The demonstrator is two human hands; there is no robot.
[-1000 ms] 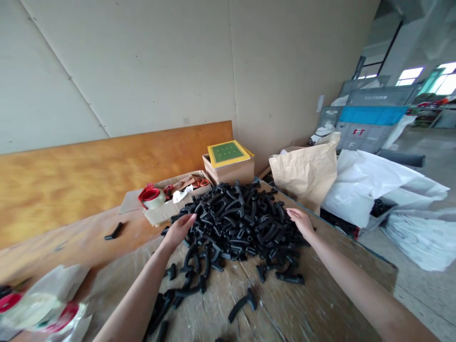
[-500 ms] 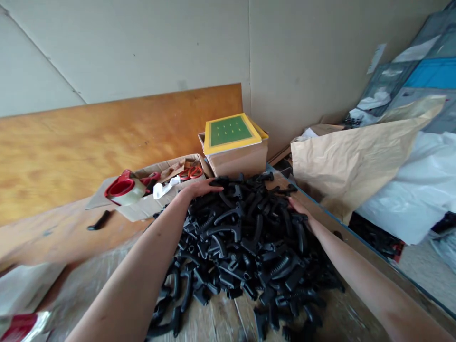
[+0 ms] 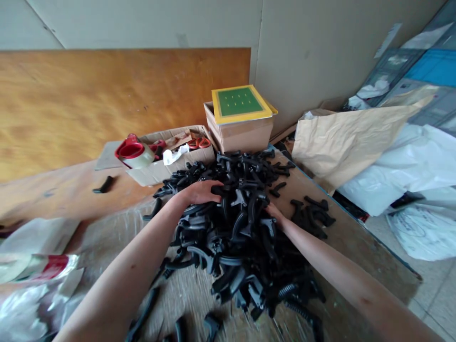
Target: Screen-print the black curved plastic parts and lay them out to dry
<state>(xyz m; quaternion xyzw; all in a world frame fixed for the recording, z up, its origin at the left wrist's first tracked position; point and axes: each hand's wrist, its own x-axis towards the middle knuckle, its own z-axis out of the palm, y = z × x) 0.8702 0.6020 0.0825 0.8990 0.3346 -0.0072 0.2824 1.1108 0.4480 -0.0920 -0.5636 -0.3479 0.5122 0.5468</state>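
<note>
A large heap of curved black plastic parts (image 3: 245, 232), shaped like small handles or grips, covers the middle of the wooden table (image 3: 185, 294). Several have ribbed, spring-like sections. My left hand (image 3: 204, 191) is curled over parts on the heap's left side, its fingertips partly sunk among them. On the opposite side my right hand (image 3: 276, 216) presses into the heap, most of its fingers hidden by parts. A bulk of parts is gathered between both hands. More parts lie behind, and loose ones are strewn in front and to the right.
An open cardboard box (image 3: 153, 173) holds a red tape dispenser (image 3: 131, 151) and orange-handled scissors (image 3: 199, 142). Behind stands another carton (image 3: 245, 135) under a yellow-framed green panel (image 3: 242, 102). Plastic wrap (image 3: 24, 308) lies at left. Brown paper (image 3: 349, 137) and white bags (image 3: 416, 171) are beyond the right edge.
Both hands have come nearer to me and closer together, dragging parts of the heap along. The heap has split, leaving some parts behind and at right. My view has tilted down.
</note>
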